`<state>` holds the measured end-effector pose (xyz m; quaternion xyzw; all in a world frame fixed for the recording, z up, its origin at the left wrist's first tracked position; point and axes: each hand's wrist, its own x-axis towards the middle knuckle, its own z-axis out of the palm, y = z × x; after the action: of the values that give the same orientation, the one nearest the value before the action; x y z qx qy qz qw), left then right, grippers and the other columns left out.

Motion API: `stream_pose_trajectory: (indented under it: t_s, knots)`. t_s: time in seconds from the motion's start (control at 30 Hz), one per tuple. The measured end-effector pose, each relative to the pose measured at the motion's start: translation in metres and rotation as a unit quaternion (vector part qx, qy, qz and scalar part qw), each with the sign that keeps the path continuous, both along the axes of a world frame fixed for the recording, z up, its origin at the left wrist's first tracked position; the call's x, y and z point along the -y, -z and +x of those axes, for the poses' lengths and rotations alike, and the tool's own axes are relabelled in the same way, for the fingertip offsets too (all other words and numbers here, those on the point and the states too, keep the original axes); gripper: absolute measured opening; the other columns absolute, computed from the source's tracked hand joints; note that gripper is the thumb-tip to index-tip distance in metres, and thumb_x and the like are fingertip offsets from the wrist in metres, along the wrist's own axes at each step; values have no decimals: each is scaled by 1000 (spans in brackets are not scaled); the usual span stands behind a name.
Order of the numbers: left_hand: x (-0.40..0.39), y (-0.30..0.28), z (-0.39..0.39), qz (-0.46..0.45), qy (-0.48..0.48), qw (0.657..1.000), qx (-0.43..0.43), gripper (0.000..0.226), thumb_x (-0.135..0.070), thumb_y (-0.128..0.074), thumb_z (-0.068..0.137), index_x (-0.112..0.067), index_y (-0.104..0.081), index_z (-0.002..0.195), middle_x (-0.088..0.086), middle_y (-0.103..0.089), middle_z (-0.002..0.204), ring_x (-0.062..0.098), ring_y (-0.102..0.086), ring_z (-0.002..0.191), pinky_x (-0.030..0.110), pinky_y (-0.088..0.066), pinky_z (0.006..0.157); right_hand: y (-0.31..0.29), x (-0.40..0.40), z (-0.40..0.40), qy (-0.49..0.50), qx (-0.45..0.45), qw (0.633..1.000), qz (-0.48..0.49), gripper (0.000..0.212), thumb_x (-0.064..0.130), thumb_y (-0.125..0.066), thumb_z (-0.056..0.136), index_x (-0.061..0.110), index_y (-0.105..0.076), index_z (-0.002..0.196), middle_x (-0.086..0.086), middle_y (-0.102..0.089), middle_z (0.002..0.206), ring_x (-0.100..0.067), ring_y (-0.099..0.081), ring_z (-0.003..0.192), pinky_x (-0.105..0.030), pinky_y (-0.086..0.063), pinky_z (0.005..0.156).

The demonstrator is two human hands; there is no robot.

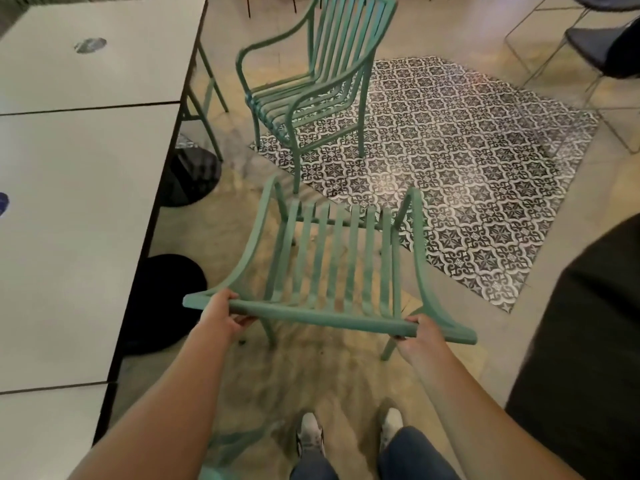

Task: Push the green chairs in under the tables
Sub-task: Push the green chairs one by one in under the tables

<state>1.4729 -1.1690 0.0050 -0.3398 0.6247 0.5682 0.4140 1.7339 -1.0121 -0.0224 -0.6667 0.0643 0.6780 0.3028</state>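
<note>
- Head view looked down on a person gripping the top rail of the near green chair [332, 268], the left hand [221, 315] curled over the rail close to its left corner and the right hand [420, 332] wrapped round it close to the right corner.
- That wide two-handed hold, I judged, was for steering the chair, since it faced away from the person rather than toward the tables [79, 209] along the left.
- The chair stood out on the open floor, apart from the table edge, with the black round table bases [166, 299] showing beneath that edge.
- A second green chair [311, 84] stood farther off, partly on the patterned tiles [450, 161], its seat turned toward the far table but not yet tucked under.
- Bare floor lay between the near chair and the tables, enough to swing it left; the bases looked likeliest to catch a leg.
- A dark bulky shape [588, 341] crowded the right side, and black chairs [595, 39] stood beyond the tiles.
</note>
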Motion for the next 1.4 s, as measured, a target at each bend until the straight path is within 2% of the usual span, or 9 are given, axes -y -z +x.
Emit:
stream_pose_trajectory:
  t_s: [0.37, 0.5, 0.6, 0.7, 0.8, 0.93, 1.07, 1.27, 1.4]
  knots:
    - [-40, 3, 105, 10, -96, 995, -5, 8, -8, -43, 94, -5, -49, 99, 18, -51, 124, 37, -50, 123, 51, -44, 84, -5, -89, 62, -79, -12, 997, 9, 22, -6, -42, 87, 12, -37, 75, -14, -46, 105, -31, -50, 98, -45, -47, 96]
    - [-58, 8, 141, 13, -141, 990, 5, 8, -9, -45, 95, -5, -51, 98, 17, -52, 125, 35, -51, 121, 48, -46, 86, -1, -122, 83, -131, 15, 991, 8, 19, -6, -43, 83, 11, -36, 76, -10, -45, 91, -24, -49, 76, -35, -45, 61]
    - [-70, 5, 160, 15, -184, 983, -6, 12, -9, -49, 95, -2, -51, 105, 19, -50, 117, 37, -53, 111, 48, -47, 84, 0, -145, 89, -170, 32, 985, 7, 19, -3, -44, 84, 11, -36, 76, -9, -40, 84, -23, -43, 70, -35, -39, 55]
    - [-86, 7, 170, 24, -219, 975, -6, 37, -8, -50, 94, -5, -43, 130, 21, -51, 116, 34, -58, 87, 49, -48, 81, 1, -168, 91, -183, 38, 982, 6, 12, -2, -45, 81, 9, -42, 86, -12, -45, 94, -26, -47, 75, -41, -49, 68]
    - [-106, 7, 180, 39, -250, 967, -3, 27, -5, -49, 93, -6, -43, 119, 21, -51, 117, 33, -60, 78, 53, -48, 81, -5, -196, 89, -192, 48, 980, 8, 19, -1, -48, 82, 6, -43, 99, -15, -50, 114, -31, -56, 96, -49, -49, 93]
    - [-134, 3, 192, 49, -281, 958, -10, 22, -3, -48, 92, -5, -45, 114, 21, -53, 116, 33, -63, 82, 58, -48, 92, -15, -229, 82, -213, 44, 976, 25, 27, -4, -43, 86, 7, -37, 109, -15, -50, 120, -36, -53, 111, -52, -44, 101]
    - [-157, 3, 200, 59, -300, 952, -20, 41, -3, -48, 91, -9, -41, 131, 21, -55, 119, 33, -66, 86, 59, -47, 95, -14, -262, 78, -230, 43, 971, 39, 38, -6, -42, 81, 8, -42, 116, -18, -49, 132, -36, -55, 99, -54, -46, 99]
    - [-195, 1, 219, 66, -332, 941, -20, 13, -4, -48, 93, -7, -47, 105, 21, -53, 122, 29, -64, 85, 54, -47, 97, -10, -310, 79, -266, 49, 962, 42, 56, -4, -47, 79, 10, -38, 133, -18, -51, 128, -37, -57, 102, -55, -52, 86]
    - [-224, -1, 240, 74, -365, 928, -19, 27, -5, -51, 94, -7, -45, 120, 20, -55, 123, 30, -64, 90, 49, -51, 89, -10, -347, 79, -313, 35, 948, 45, 54, -2, -46, 82, 10, -39, 134, -17, -51, 128, -34, -57, 96, -51, -49, 80]
